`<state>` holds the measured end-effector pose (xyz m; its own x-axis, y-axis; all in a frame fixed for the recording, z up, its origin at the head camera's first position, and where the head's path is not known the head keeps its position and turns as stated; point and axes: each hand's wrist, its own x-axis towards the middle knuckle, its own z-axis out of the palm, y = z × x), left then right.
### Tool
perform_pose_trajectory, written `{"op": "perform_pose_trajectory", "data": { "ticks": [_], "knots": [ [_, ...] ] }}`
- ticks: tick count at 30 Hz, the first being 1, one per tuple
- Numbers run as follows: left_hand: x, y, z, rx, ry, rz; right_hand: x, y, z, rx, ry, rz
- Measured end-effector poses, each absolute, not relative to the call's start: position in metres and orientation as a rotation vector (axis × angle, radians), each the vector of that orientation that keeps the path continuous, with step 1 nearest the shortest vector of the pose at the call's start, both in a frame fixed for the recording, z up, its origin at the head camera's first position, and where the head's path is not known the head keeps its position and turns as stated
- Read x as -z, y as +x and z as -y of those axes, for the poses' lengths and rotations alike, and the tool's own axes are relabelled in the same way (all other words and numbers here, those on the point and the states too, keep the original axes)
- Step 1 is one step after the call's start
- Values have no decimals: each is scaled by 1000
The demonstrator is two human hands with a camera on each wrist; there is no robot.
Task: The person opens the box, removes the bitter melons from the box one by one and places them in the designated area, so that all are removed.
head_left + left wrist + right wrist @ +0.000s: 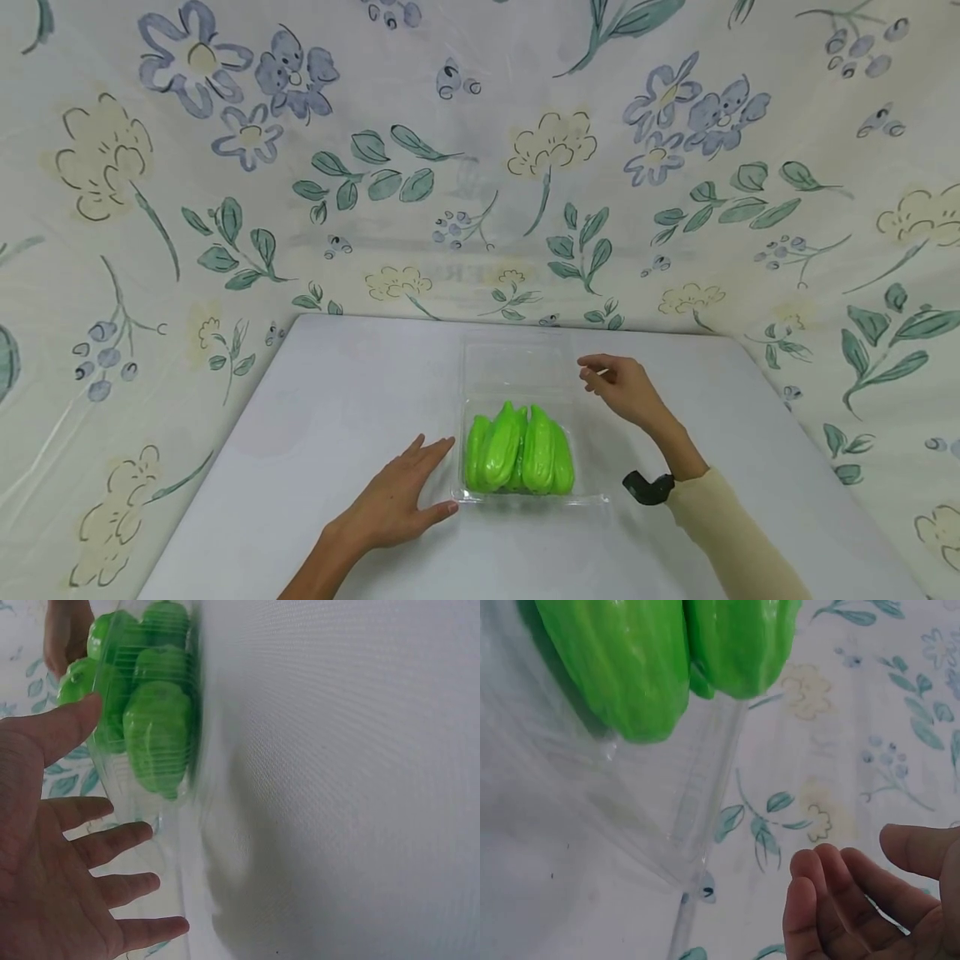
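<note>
A clear plastic clamshell box [525,500] lies on the white table, its lid [517,367] folded back flat toward the far side. Several bright green, long, ridged vegetables [501,450], like bitter gourds, lie side by side in the tray. My left hand [397,496] is spread beside the tray's left wall, thumb near its front corner; whether it touches the box I cannot tell. To the right of the lid hovers my right hand [626,390], fingers loosely bent. The right wrist view shows nothing in that right hand [862,900], with the vegetables [622,675] nearby.
The white tabletop [337,392] extends around the box on every side. Behind its back edge hangs a floral-patterned cloth [480,192], which also surrounds the table's left and right. A black band [648,488] sits at the right wrist, by the cream sleeve [727,533].
</note>
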<state>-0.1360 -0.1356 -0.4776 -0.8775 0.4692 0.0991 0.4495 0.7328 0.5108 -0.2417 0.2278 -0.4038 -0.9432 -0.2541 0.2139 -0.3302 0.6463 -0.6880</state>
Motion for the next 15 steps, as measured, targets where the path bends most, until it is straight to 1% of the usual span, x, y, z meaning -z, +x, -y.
{"op": "perform_pose_trajectory", "data": {
  "ticks": [7, 15],
  "knots": [
    [477, -134, 136, -885, 743, -2865, 409, -223, -225, -1201, 606, 2751],
    [476, -133, 137, -908, 751, -2852, 415, -200, -214, -1213, 846, 2768]
  ]
}}
